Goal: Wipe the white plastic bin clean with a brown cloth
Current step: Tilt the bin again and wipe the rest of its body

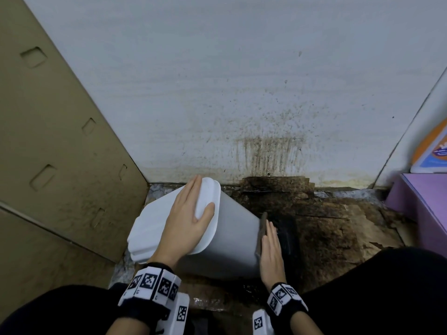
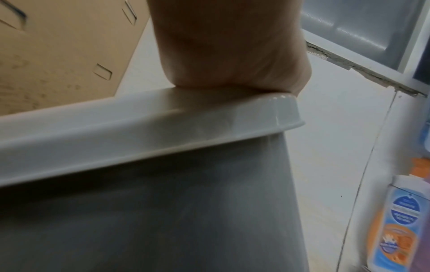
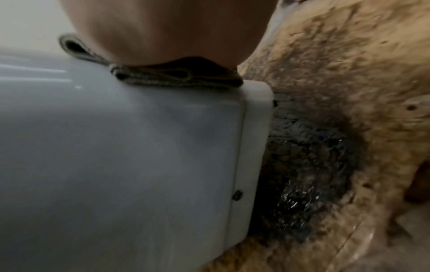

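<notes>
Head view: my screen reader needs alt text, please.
The left hand rests flat on the tilted white bin's lid while the right hand presses a brown cloth against the bin's side, above stained flooring.

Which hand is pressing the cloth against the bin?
The right hand: it presses the brown cloth flat against the bin side. The left hand lies bare on the lid.
</notes>
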`<state>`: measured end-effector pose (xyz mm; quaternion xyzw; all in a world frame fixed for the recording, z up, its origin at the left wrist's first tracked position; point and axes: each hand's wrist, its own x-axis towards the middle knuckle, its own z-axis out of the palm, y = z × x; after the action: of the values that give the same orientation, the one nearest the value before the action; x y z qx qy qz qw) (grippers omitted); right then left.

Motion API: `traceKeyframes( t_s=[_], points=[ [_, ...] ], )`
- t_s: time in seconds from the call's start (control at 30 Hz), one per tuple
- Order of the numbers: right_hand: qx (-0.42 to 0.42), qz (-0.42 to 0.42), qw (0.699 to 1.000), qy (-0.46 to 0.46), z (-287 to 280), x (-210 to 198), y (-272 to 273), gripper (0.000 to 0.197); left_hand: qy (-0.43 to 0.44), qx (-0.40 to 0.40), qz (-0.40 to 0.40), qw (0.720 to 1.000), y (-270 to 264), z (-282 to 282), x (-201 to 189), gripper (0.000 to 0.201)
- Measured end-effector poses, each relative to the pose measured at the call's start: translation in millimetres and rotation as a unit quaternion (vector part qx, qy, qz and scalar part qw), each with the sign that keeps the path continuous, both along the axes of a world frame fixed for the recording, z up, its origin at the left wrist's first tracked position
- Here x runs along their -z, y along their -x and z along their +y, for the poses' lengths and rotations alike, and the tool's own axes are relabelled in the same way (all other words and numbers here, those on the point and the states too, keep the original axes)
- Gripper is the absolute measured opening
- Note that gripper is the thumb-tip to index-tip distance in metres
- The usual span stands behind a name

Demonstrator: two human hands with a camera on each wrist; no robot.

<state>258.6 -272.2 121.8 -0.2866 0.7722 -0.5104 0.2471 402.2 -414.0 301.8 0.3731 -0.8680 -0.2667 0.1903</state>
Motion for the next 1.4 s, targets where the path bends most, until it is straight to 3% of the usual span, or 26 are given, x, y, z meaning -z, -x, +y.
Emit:
traceKeyframes(
  t_s=[0.27,0.47,0.57,0.7,0.9,1.0,1.23,1.4],
  points=[
    [0.031,0.002,0.999,-0.014,-23.2,-20.8,-16.3,0.056,0.017,0.001,-0.013,1.000,3.8,1.3,2.3,0.067],
    [-0.030,0.026,0.994,0.098,-51.3,-88.0,-48.6,0.061,0.021,0.014,-0.011,1.000,10.4,5.9,5.5,0.075],
    [-0.052,0.042,0.991,0.113,-49.5,-98.0,-51.5,0.056,0.020,0.010,-0.005,1.000,10.6,5.4,6.4,0.074],
    [-0.060,0.089,0.986,0.128,-34.5,-73.9,-35.0,0.050,0.016,0.013,0.000,1.000,9.3,5.1,6.6,0.068],
    [0.016,0.003,1.000,0.025,-2.5,-4.5,-3.3,0.042,0.007,0.003,0.014,1.000,6.8,4.4,4.8,0.067],
    [0.029,-0.026,0.999,-0.006,0.8,3.7,-0.1,0.043,0.008,0.003,0.010,1.000,6.2,6.2,3.8,0.067],
    [0.049,-0.030,0.997,0.049,-27.8,-41.4,-28.4,0.061,0.016,0.010,-0.003,1.000,8.8,6.6,6.0,0.067],
    [-0.018,-0.025,0.992,0.122,-52.2,-96.3,-43.0,0.053,0.019,0.016,-0.002,1.000,13.7,11.1,9.4,0.074]
  ],
)
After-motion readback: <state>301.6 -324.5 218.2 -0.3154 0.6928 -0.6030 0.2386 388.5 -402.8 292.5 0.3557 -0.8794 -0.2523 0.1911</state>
